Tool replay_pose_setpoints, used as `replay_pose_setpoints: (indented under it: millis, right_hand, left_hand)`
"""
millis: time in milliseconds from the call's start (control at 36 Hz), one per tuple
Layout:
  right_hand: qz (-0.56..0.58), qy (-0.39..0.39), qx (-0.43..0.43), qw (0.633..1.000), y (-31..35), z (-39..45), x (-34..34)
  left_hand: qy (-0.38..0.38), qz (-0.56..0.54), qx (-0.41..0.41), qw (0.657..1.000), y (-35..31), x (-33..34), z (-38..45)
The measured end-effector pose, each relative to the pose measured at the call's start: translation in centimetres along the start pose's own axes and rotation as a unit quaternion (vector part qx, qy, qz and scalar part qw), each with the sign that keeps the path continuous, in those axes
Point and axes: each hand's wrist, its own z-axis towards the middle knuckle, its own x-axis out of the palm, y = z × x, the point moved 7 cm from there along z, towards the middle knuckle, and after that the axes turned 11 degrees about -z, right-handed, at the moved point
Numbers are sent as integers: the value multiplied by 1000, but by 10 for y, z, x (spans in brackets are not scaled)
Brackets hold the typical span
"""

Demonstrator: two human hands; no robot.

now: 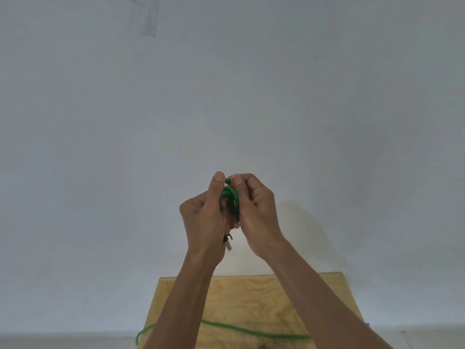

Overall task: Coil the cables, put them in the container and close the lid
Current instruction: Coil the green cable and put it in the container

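Both hands are raised in front of a pale wall, pressed together around a small coil of green cable [230,197]. My left hand [203,217] grips the coil with its thumb pointing up. My right hand [254,210] pinches a loop of the same cable at the top. A pale plug end [228,244] hangs below my left palm. The loose rest of the green cable [251,332] trails across the wooden table and off its left edge. No container is in view.
A light plywood table [251,298] lies low in the view, partly covered by my forearms. A plain grey-white wall [226,96] fills everything above it.
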Motion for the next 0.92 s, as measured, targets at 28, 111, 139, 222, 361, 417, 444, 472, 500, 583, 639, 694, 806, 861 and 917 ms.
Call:
replay_pose_setpoints:
  millis: [28, 111, 139, 222, 361, 417, 444, 472, 500, 583, 639, 694, 806, 861, 917]
  right_hand:
    - [-8, -7, -5, 1000, 0, 0, 0]
    - [-42, -23, -25, 999, 2, 1, -1]
    - [-61, -29, -33, 997, 3, 2, -2]
    - [-93, -33, -44, 994, 5, 1, 0]
    - [-53, 47, -45, 996, 8, 2, 3]
    - [-74, 118, -43, 989, 9, 7, 2]
    - [-108, 145, -47, 982, 11, 9, 0]
    - [-154, 157, -56, 974, 13, 12, -3]
    - [-208, 158, -70, 963, 16, 16, -6]
    - [-358, 143, -113, 916, 25, 25, -10]
    - [-388, 149, -117, 902, 27, 29, -9]
    - [-361, 136, -120, 915, 28, 29, -8]
    - [-238, 54, -121, 962, 26, 27, -7]
    - [-177, 19, -99, 979, 20, 26, -5]
    - [-138, 3, -80, 987, 15, 25, -2]
  left_hand:
    - [-13, 6, 11, 1000, -1, -2, 2]
    - [-28, 49, 48, 997, -5, -6, 5]
    - [-32, 71, 61, 995, -6, -6, 5]
    - [-45, 131, 100, 985, -9, -11, 7]
    - [-83, 163, 179, 967, -24, -11, 4]
    - [-97, 155, 193, 964, -26, -13, 3]
    - [-98, 156, 197, 963, -27, -15, 4]
    - [-96, 158, 197, 963, -28, -16, 5]
    - [-94, 159, 195, 963, -28, -18, 6]
    - [-91, 158, 196, 964, -29, -18, 6]
    - [-88, 159, 194, 964, -29, -16, 6]
    - [-88, 152, 182, 968, -29, -16, 7]
    - [-82, 130, 180, 972, -35, -12, 10]
    - [-79, 124, 186, 972, -39, -9, 9]
    - [-78, 116, 182, 973, -40, -8, 9]
